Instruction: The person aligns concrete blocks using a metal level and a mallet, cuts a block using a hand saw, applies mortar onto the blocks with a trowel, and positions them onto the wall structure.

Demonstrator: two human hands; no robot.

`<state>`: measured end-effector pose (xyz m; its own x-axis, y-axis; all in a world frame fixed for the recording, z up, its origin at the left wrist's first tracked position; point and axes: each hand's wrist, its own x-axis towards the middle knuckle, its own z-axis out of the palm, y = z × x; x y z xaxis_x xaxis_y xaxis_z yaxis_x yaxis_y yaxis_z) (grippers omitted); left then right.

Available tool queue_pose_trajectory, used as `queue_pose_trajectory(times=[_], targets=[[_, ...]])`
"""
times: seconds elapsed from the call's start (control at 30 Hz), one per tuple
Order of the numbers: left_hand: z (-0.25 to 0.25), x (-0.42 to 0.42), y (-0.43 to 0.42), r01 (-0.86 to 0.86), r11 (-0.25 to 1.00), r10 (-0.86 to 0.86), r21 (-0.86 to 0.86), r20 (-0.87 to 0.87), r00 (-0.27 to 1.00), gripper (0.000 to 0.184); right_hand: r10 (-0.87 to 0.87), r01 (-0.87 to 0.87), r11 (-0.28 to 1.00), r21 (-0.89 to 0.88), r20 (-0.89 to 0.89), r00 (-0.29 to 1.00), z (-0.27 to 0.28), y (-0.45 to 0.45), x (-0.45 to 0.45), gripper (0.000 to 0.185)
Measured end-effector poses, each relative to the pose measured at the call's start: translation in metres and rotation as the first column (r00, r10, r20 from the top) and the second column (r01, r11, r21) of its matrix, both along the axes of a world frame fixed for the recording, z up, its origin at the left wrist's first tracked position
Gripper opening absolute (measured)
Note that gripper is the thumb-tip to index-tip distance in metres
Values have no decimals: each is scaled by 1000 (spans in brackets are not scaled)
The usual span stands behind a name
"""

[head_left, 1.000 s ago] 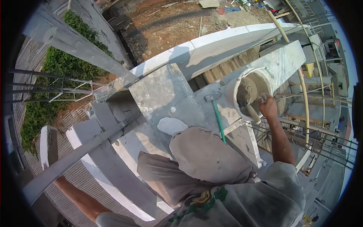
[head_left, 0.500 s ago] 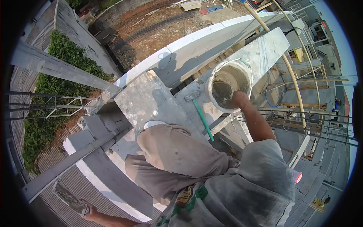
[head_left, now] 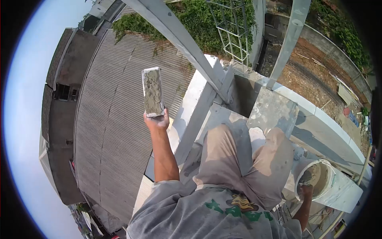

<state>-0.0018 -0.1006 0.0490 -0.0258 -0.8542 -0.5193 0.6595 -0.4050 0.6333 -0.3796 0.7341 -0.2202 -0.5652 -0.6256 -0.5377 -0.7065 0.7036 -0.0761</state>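
Note:
Out to the left, my left hand point(head_left: 158, 120) is closed on the near end of a pale rectangular block point(head_left: 153, 91). Rough grey mortar covers the face turned towards me. On my right stands a white bucket point(head_left: 331, 179) with wet mortar point(head_left: 319, 175) inside. My right hand point(head_left: 306, 192) is closed at the bucket's near side, its fingers partly hidden. A grey, mortar-smeared blade just beyond the fist looks like a trowel point(head_left: 305, 177); its handle is covered by the hand.
A block wall point(head_left: 191, 107) runs beside my left leg, with a corrugated roof point(head_left: 119, 103) below it. Slanting metal posts point(head_left: 179, 40) and a rebar cage point(head_left: 234, 36) rise ahead. A stained board point(head_left: 272, 109) lies near my foot, and an opening point(head_left: 244, 93) gapes beside it.
My view has swung left. The left hand with the block has come up from low at the left to in front of me. My right hand stays at the bucket.

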Motion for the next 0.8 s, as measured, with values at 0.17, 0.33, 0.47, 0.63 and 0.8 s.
queue_pose_trajectory(times=[0.17, 0.33, 0.47, 0.63, 0.8], targets=[[5, -17, 19, 11, 999, -5, 53, -109, 994, 46, -863, 921, 272, -278, 354, 361, 104, -49, 49, 33], [-1, -21, 25, -30, 997, 35, 76, -71, 997, 47, -702, 916, -133, -380, 688, 184, 112, -45, 95, 31], [-36, 8, -5, 126, 968, -37, 218, -371, 928, 46, -671, 882, -403, -244, 735, -103, 193, -113, 127, 24], [-48, 27, -31, 358, 883, -114, 303, -602, 791, 35, -749, 850, -427, -307, 647, -143, 190, -135, 138, 25], [-53, 36, -29, 299, 923, -114, 243, -568, 815, 42, -593, 833, -520, -187, 781, -195, 172, -141, 143, 25]])
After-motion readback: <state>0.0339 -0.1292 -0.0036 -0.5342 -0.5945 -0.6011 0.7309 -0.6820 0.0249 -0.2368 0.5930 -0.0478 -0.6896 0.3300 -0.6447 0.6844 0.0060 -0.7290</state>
